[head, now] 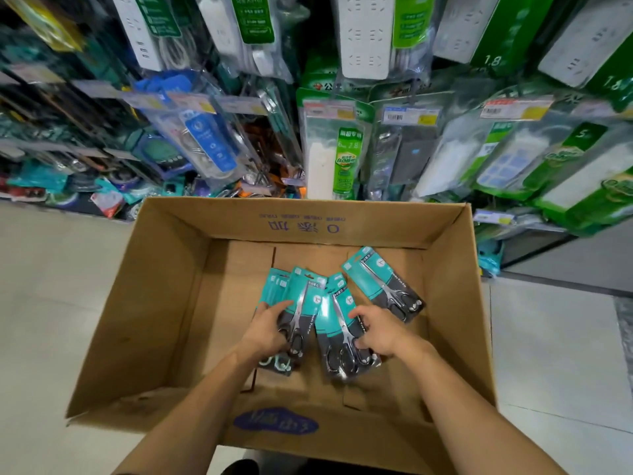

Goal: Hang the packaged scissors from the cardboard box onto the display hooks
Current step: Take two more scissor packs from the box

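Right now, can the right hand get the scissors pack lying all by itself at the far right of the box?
Probably yes. The lone scissors pack lies uncovered just beyond the right hand, with nothing between them, but that hand already grips another pack.

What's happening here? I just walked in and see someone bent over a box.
A person is reaching into an open cardboard box on the shop floor. The left hand grips one teal scissors pack; the right hand grips another. One pack lies loose by the right wall. Nothing is lifted out yet.
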### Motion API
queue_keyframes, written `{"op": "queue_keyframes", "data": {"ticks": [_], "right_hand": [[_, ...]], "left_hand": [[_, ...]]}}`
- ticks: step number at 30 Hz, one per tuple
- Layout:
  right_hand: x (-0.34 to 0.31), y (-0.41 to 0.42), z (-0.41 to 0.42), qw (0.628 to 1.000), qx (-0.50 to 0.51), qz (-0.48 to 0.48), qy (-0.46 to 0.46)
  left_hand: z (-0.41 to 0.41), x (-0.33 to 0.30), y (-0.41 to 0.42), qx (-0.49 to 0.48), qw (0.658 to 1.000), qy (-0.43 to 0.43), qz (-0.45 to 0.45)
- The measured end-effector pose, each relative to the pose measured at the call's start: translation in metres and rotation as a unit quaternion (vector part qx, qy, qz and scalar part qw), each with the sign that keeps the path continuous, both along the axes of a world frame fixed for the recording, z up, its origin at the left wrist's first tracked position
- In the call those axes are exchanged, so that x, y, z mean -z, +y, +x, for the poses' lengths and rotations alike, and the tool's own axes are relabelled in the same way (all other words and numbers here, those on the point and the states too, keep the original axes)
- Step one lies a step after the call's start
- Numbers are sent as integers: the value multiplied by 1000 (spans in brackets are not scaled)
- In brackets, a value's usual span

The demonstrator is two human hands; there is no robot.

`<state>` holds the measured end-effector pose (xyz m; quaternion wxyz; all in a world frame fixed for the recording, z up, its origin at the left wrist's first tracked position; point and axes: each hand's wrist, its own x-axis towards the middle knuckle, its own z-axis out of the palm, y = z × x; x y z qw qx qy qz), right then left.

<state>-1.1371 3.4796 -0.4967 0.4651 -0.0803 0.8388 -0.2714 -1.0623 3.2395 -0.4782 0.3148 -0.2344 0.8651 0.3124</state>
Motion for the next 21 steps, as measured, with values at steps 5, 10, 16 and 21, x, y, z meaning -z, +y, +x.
{"op": "queue_keyframes", "data": {"ticks": [5,10,16,21], "right_hand": [[1,12,7,999,46,-10,-2],[-11,18,13,996,74,-56,-1],[-31,-8,22,984,104,-131,65],[-80,-61,39,973,87,-181,116]], "left_hand": [[7,-6,-4,-5,999,-11,30],[16,-13,-19,-28,995,28,90],[35,-40,-58,-78,978,125,144],[67,-86,-105,-104,956,204,185]]}}
